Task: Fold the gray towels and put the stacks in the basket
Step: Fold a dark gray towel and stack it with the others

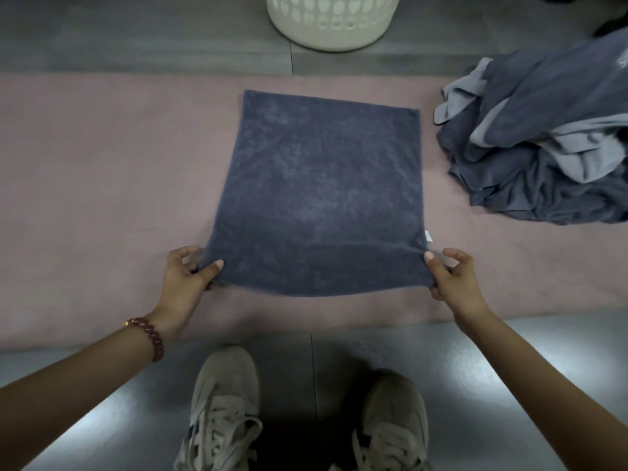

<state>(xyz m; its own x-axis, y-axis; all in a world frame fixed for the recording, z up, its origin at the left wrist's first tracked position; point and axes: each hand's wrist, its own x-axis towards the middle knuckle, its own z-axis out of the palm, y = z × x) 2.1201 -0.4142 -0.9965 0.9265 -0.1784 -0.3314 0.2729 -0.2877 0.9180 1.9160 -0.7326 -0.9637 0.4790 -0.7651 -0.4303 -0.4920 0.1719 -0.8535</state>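
A dark gray towel [319, 192] lies spread flat on the pink mat [102, 185], with its near edge lifted a little. My left hand [190, 273] pinches the towel's near left corner between thumb and fingers. My right hand [452, 277] pinches the near right corner, just below a small white tag. A heap of crumpled gray towels [540, 144] sits at the right on the mat. The white perforated basket [331, 22] stands on the floor beyond the mat, cut off by the top edge.
The mat lies on a gray tiled floor [136, 39]. My two pale sneakers [224, 413] stand on the floor just in front of the mat's near edge. A dark object shows in the top right corner.
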